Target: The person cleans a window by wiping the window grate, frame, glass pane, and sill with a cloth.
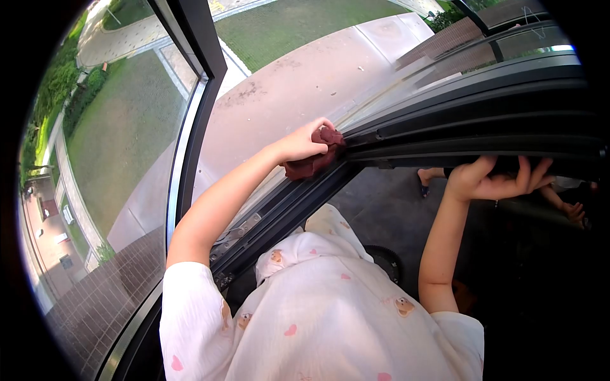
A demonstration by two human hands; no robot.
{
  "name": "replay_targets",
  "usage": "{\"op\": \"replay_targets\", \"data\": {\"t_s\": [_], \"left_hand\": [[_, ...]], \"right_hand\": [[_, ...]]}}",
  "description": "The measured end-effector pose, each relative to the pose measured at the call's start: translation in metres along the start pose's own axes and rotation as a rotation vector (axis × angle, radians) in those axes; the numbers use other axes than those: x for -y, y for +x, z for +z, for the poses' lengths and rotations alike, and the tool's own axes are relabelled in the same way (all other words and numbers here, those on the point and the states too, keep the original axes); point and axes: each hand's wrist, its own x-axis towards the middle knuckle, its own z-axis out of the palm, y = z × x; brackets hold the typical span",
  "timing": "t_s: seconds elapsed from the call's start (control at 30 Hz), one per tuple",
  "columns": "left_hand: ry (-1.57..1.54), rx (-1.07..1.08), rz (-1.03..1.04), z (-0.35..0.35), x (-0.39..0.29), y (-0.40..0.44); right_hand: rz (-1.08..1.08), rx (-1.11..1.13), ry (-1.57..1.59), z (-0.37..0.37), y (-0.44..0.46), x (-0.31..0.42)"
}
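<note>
My left hand [307, 141] is closed around a dark red cloth [311, 162], which it presses at the corner of the black window frame [279, 206]. My right hand [499, 180] is raised at the right, palm up, with its fingers bent and apart under the lower edge of a black frame rail [470, 136]. The fingertips of this hand are partly hidden behind the rail, and nothing shows in it. An open glass window pane [121, 159] stands on the left beside my left arm.
A metal hinge [244, 230] sits on the frame below the cloth. Outside, a pale ledge [273, 101], grass and paths show far below. Another person's leg [433, 173] and hand [574, 213] appear at the right, over a dark floor [387, 209].
</note>
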Motion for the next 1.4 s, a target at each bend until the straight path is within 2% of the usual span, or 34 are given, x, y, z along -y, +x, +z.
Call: {"op": "replay_targets", "data": {"t_s": [0.07,0.13,0.17,0.27,0.4,0.5,0.6,0.67,0.73,0.87,0.97,1.03,1.17,1.27,1.4], "left_hand": [[-0.228,-0.242,0.086,-0.007,0.019,0.009],[-0.777,-0.312,-0.167,-0.009,0.009,0.001],[-0.857,-0.261,-0.213,-0.012,0.021,0.004],[-0.942,-0.156,-0.264,-0.009,0.023,0.0],[-0.897,-0.158,-0.21,-0.005,0.014,-0.001],[-0.124,-0.169,-0.047,-0.006,-0.006,-0.003],[0.41,0.155,-0.082,0.005,-0.032,-0.004],[0.789,0.249,-0.047,0.021,-0.031,-0.002],[0.916,0.241,-0.094,0.029,-0.036,-0.003],[0.899,0.215,-0.063,0.028,-0.027,0.005],[1.076,0.262,-0.085,0.034,-0.039,0.012],[1.302,0.456,-0.253,0.039,-0.048,0.022],[1.322,0.475,-0.243,0.035,-0.042,0.023],[1.222,0.529,-0.231,0.024,-0.042,0.012],[1.337,0.632,-0.226,0.023,-0.041,-0.001]], "right_hand": [[0.026,-0.026,0.034,0.001,0.0,0.001],[0.036,-0.025,0.033,0.0,0.0,0.002],[0.045,-0.023,0.03,0.0,0.0,0.002],[0.038,-0.03,0.051,0.001,-0.001,0.001],[0.048,-0.024,0.036,0.0,-0.001,0.001],[0.03,-0.006,0.005,-0.002,-0.001,0.0],[0.034,-0.003,-0.005,-0.002,-0.001,0.001],[0.055,-0.006,0.011,-0.001,0.0,0.003],[0.067,-0.008,0.029,0.0,-0.002,0.001],[0.058,-0.017,0.038,0.001,-0.001,0.001],[0.065,-0.029,0.053,0.0,-0.002,0.001],[0.069,-0.033,0.043,0.0,-0.002,0.002],[0.036,-0.019,-0.004,-0.001,0.0,0.0],[0.042,-0.017,0.007,-0.001,-0.001,0.0],[0.007,-0.004,-0.005,-0.002,0.0,-0.002]]}}
